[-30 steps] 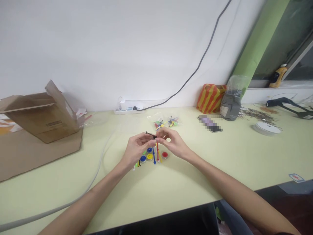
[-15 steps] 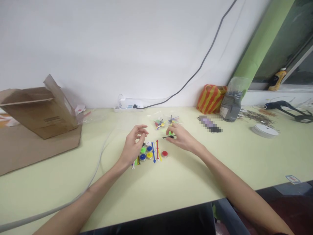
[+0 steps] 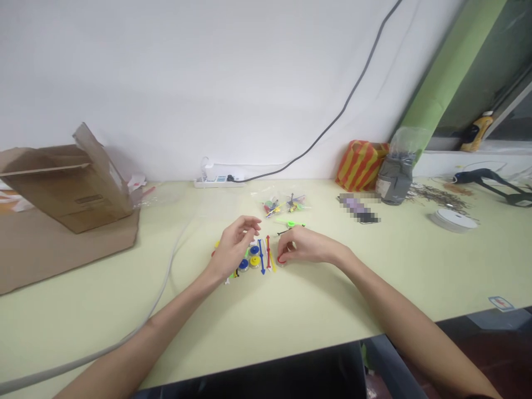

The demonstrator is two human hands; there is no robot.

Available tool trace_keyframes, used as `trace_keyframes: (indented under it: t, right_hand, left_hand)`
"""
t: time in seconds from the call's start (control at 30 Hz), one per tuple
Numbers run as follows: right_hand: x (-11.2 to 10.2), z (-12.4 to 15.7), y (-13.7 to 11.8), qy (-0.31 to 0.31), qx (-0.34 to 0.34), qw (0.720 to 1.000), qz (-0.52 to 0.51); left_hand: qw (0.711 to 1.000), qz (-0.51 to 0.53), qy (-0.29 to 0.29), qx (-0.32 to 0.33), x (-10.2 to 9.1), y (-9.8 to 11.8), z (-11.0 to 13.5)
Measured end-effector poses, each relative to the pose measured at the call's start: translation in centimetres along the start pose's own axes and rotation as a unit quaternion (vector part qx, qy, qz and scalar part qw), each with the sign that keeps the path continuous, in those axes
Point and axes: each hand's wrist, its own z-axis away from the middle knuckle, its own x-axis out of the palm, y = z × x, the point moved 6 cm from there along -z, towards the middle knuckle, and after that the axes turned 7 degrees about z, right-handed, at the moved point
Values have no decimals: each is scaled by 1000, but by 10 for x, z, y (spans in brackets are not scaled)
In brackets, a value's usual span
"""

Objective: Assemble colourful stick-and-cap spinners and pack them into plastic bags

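Note:
My left hand [image 3: 235, 246] hangs open just over a group of small plastic discs, holding nothing. A blue disc [image 3: 244, 265] and a yellow disc [image 3: 255, 261] show beside its fingers. My right hand [image 3: 300, 246] is closed around a red disc [image 3: 281, 258], which is mostly hidden by the fingers. Between the hands lie a blue arrow stick [image 3: 261, 257] and a red arrow stick [image 3: 268, 252]. Beyond my right hand, a thin black stick [image 3: 286, 230] and a green piece [image 3: 290, 224] lie on the table.
Two small plastic bags of coloured parts [image 3: 282, 205] lie behind the hands. A grey cable [image 3: 170, 271] runs along the pale yellow table [image 3: 316, 310]. A cardboard box [image 3: 70, 188] stands at left; a power strip [image 3: 218, 180], striped bag [image 3: 361, 165] and tape roll [image 3: 453, 220] stand farther back.
My right hand has let go of the black stick, leaving it on the table, and moved nearer to me onto the red disc. My left hand has shifted right over the discs.

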Motion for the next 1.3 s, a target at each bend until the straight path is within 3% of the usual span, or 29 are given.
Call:
trace_keyframes:
  t: [0.07, 0.13, 0.23, 0.3, 0.4, 0.53, 0.67, 0.8, 1.03, 1.2, 1.3]
  right_hand:
    - [-5, 0, -1, 35, -2, 999, -17]
    - [-15, -1, -4, 126, -12, 991, -47]
    - [-25, 0, -5, 275, -21, 956, -104]
    - [-20, -3, -3, 313, -19, 937, -152]
    - [-9, -11, 4, 317, -17, 929, -190]
    - [2, -18, 10, 276, -35, 960, -18]
    - [17, -25, 12, 175, -44, 979, 99]
    - [18, -28, 10, 182, -37, 977, 107]
    - [-11, -9, -2, 242, -113, 963, 45]
    - [-30, 0, 6, 308, -49, 945, -95]
    - [-22, -5, 10, 327, -16, 907, -265]
  left_hand:
    - [1000, 12, -11, -6, 2, 0, 0]
    - [998, 44, -33, -23, 6, 1, 2]
    - [987, 118, -88, -64, 18, 2, 5]
    - [981, 150, -88, -83, 21, 2, 6]
    - [985, 153, -18, -83, 12, 0, 4]
    - [985, 147, 59, -65, -2, -4, -1]
    - [986, 149, 47, -64, -3, -3, -1]
    - [988, 140, 7, -62, 3, -1, 2]
    - [985, 163, 25, -48, -2, -6, 0]
    - [984, 168, 18, -55, -1, -5, 0]
    - [985, 159, -5, -63, 4, -2, 2]
